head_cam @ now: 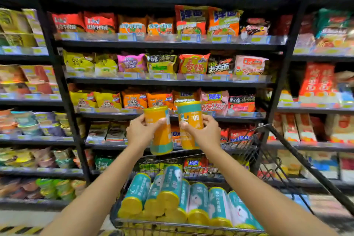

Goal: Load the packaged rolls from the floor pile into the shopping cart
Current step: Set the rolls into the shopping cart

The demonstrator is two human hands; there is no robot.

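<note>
My left hand [139, 130] grips an orange and teal packaged roll [162, 136], held upright above the shopping cart [254, 151]. My right hand [206, 132] grips a second orange and teal roll [188, 115] just to its right, also upright. Both rolls hang close together in the air over the cart's far end. Below them, several teal and yellow rolls [197, 203] lie side by side in the black wire basket, some stacked on others. The floor pile is out of view.
Black store shelving [168, 45] packed with noodle packets rises right behind the cart. More shelves stand to the left [28, 101] and right [321, 109]. The cart's dark handle bar [316, 174] slants down at the right. Yellow-black floor tape [17, 230] shows bottom left.
</note>
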